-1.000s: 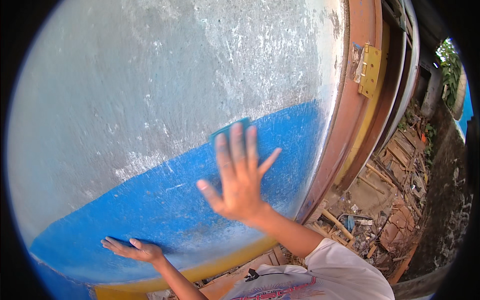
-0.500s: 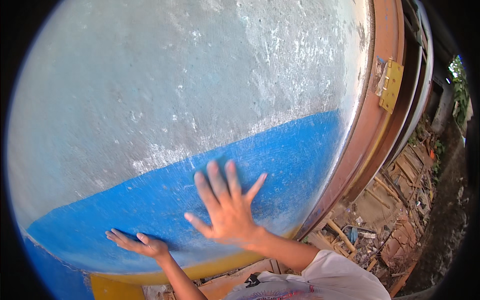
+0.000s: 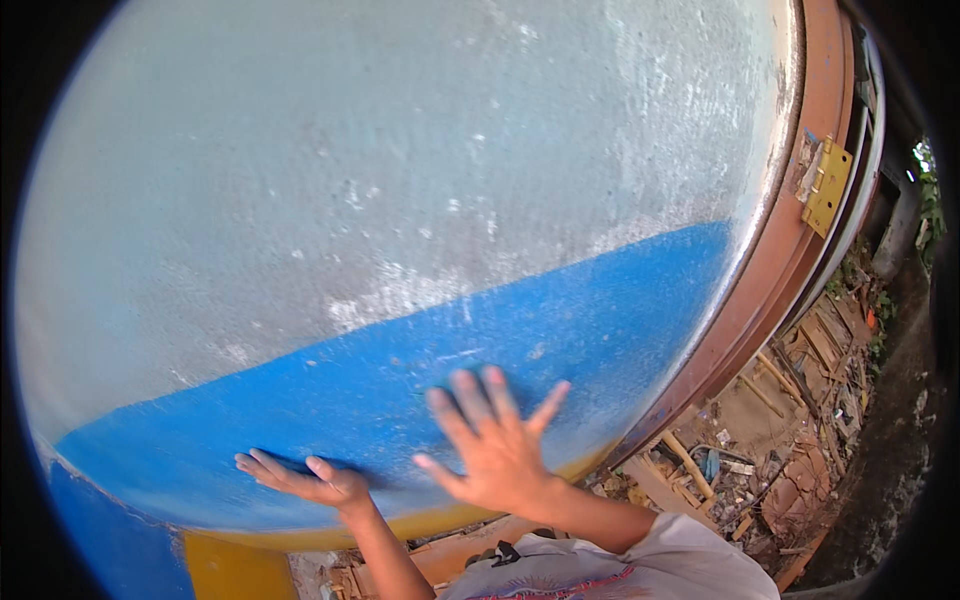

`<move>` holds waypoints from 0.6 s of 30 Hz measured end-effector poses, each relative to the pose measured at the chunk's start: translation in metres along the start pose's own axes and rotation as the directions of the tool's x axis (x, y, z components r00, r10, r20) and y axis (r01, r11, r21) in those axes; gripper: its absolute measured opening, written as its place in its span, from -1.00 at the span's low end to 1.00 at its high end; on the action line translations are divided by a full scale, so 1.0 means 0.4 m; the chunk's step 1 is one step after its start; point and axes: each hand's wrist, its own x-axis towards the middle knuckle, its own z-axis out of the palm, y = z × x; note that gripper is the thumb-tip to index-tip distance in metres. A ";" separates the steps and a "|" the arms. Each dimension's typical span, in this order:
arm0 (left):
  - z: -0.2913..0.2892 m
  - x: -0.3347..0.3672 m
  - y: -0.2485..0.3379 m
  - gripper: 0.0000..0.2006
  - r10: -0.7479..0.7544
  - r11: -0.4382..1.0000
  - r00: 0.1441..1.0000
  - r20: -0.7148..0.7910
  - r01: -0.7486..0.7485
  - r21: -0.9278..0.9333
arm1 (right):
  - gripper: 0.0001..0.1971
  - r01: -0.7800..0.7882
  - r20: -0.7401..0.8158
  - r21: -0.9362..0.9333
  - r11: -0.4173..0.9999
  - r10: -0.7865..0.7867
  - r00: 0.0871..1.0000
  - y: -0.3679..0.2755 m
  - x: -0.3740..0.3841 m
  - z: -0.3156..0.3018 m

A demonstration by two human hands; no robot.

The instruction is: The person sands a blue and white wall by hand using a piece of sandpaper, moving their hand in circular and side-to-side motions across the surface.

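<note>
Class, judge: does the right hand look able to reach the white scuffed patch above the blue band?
Probably yes: the right hand is over the blue band, below and right of the white scuffed patch, with no obstacle visible.

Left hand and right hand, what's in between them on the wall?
In the head view, just blue-painted wall shows between the left hand and the right hand.

Grey wall area [image 3: 350, 150] looked matt, rough, chalky, with white patches worn through. Blue paint band [image 3: 620, 310] was smoother, faint sheen, scuffed and dusty. Door frame [image 3: 825, 75] on right looked like painted wood, brown, fairly smooth. Hinge [image 3: 828, 188] was yellowish metal, dull shine. Near shirt [image 3: 640, 565] was soft matt cloth, printed. Sticks [image 3: 690, 465] at right looked like bare wood, unpolished.
</note>
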 end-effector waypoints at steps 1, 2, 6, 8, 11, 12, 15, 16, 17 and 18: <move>-0.007 0.008 -0.007 -0.34 0.018 1.000 1.000 -0.010 -0.018 -0.021 | -0.26 -0.121 -0.057 -0.036 0.992 0.119 0.991 0.025 -0.038 0.005; -0.014 0.008 -0.014 -0.35 0.020 0.999 1.000 -0.023 -0.021 -0.038 | -0.26 -0.229 -0.108 -0.068 0.971 0.221 0.969 0.043 -0.047 0.005; -0.010 -0.018 -0.022 -0.34 0.002 0.998 0.999 0.042 0.001 -0.062 | -0.25 -0.413 -0.228 0.113 0.904 0.428 0.875 0.023 0.096 -0.067; -0.002 -0.028 -0.029 -0.32 -0.001 0.995 0.998 0.065 0.008 -0.104 | -0.13 -0.105 -0.035 -0.103 0.989 0.102 0.994 -0.043 0.175 -0.068; -0.004 -0.029 -0.025 -0.30 -0.037 0.984 0.996 0.082 0.051 -0.173 | -0.11 0.057 0.043 -0.118 0.991 -0.052 0.998 -0.122 0.098 0.006; -0.015 -0.019 -0.029 -0.30 -0.026 0.984 0.997 0.074 0.038 -0.176 | -0.11 0.053 0.029 -0.115 0.992 -0.050 0.998 -0.120 0.068 0.015; -0.051 -0.012 -0.054 -0.26 0.025 0.994 0.987 0.160 -0.007 -0.113 | -0.07 -0.104 0.112 -0.318 0.943 0.146 0.983 -0.084 0.034 -0.025; -0.049 -0.013 -0.064 -0.26 0.017 0.994 0.985 0.170 0.001 -0.105 | -0.10 -0.264 0.048 -0.174 0.949 0.275 0.960 -0.080 0.079 -0.051; -0.042 -0.022 -0.062 -0.25 0.011 0.994 0.983 0.184 0.010 -0.110 | -0.13 -0.432 0.009 -0.039 0.901 0.433 0.901 -0.075 0.104 -0.072; -0.036 -0.029 -0.060 -0.24 0.006 0.993 0.983 0.185 0.016 -0.116 | -0.13 -0.449 0.019 -0.058 0.892 0.450 0.893 -0.073 0.128 -0.064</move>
